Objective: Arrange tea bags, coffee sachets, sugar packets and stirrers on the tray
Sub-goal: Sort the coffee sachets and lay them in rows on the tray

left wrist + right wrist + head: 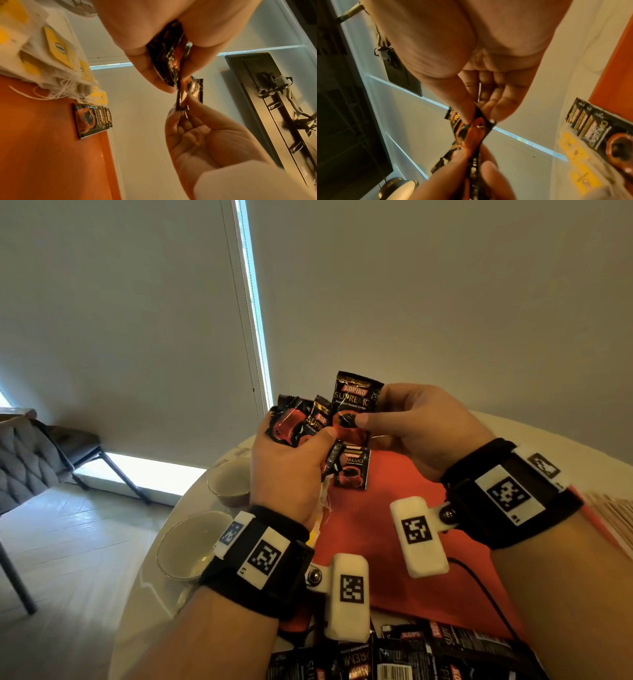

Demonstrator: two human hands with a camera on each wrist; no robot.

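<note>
The sachet (354,405), a black coffee packet with a red cup printed on it, is held upright in the air above the far end of the tray (394,542), pinched between thumb and forefinger of the right hand (421,429). Its lower edge is still against the bunch (298,422) of several more sachets that the left hand (287,474) grips in curled fingers and thumb, fanned and crumpled. Judging by this, the step in hand is peeling 1 sachet off the bunch to lay it down. On the tray just below sits the stack (351,470) of sachets already placed, overlapped so their top bands show; the left-wrist view shows about 3, though the count is unsure. Beside the stack, at the tray's left edge, lie the tea bags (51,56) with yellow tags and loose strings. The next move calls for pulling the sachet free without dragging its neighbours out, then setting it flat on or beside the stack, squared to it. More sachets lie in a pile (411,659) on the table (154,594) nearest the person, and 2 bowls (191,542) stand left of the tray. What may be stirrers (609,508) show at the right edge, too cropped to be sure. No sugar packets are visible.
</note>
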